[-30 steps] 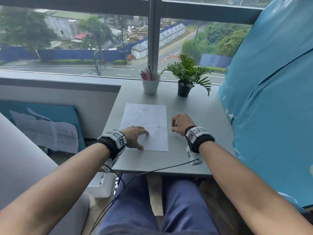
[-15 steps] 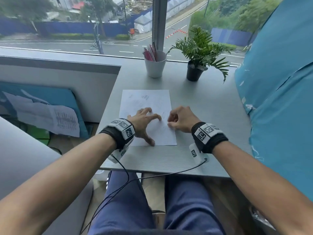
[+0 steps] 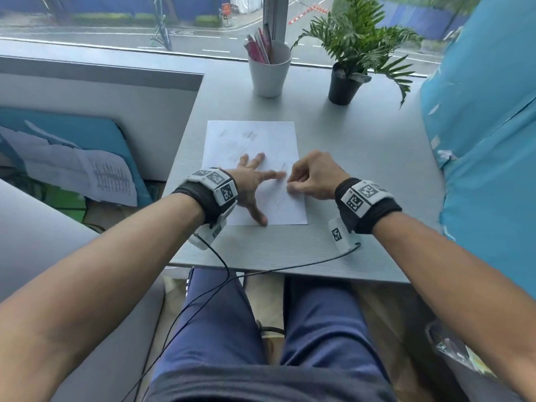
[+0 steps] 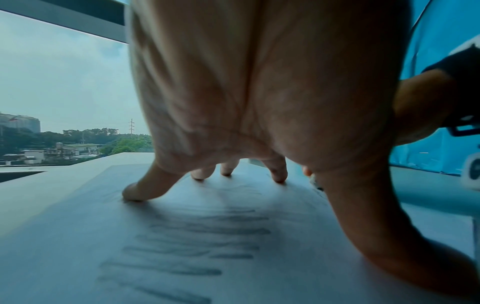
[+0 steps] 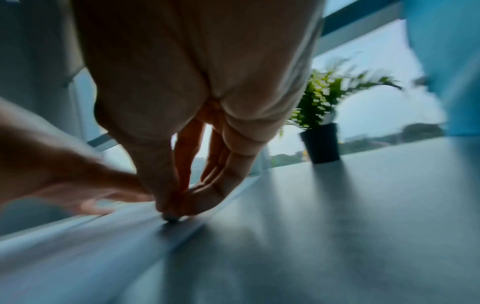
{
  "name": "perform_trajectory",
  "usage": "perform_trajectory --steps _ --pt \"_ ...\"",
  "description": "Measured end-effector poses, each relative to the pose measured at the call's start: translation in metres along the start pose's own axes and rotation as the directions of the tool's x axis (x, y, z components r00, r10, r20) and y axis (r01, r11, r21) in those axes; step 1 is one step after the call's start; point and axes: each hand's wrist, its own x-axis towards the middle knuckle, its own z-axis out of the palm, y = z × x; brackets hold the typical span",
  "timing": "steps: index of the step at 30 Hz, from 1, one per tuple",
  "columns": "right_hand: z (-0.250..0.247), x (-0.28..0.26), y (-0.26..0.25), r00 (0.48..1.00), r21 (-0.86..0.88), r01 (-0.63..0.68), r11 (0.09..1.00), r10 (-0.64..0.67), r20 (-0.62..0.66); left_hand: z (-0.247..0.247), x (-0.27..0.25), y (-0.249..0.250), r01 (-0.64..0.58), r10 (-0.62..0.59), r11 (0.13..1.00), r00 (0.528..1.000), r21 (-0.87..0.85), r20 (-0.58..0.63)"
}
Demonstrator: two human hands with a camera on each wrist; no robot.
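Note:
A white sheet of paper with faint pencil strokes lies flat on the grey desk. My left hand is spread on the sheet's lower half, and its fingertips press down on the paper. My right hand is curled at the sheet's right edge, close to the left index finger. Its thumb and fingers pinch a small dark object against the surface. The right wrist view is blurred, so I cannot tell what that object is.
A white cup of pens and a potted plant stand at the desk's far edge by the window. A blue fabric panel borders the right side. A black cable hangs over the near edge. Loose papers lie lower left.
My left hand has slid further onto the sheet and spread its fingers. My right hand has moved left to the sheet's right edge. The head view has tilted down and closer.

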Motion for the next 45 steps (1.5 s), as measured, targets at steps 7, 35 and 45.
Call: perform_trajectory --steps 7,35,45 --pt "-0.006 0.001 -0.002 0.999 -0.042 0.017 0.999 -0.015 0.043 0.000 0.001 0.000 0.000 0.000 1.000 1.000 -0.009 0.010" --pt "0.008 -0.014 -0.021 0.950 -0.060 0.186 0.981 -0.163 0.267 0.001 0.003 -0.002 -0.007 0.007 1.000 1.000 0.010 0.025" --pt "0.001 -0.005 -0.012 0.990 -0.072 0.081 0.994 -0.071 0.123 0.001 0.003 -0.002 -0.019 0.019 1.000 0.999 0.014 0.026"
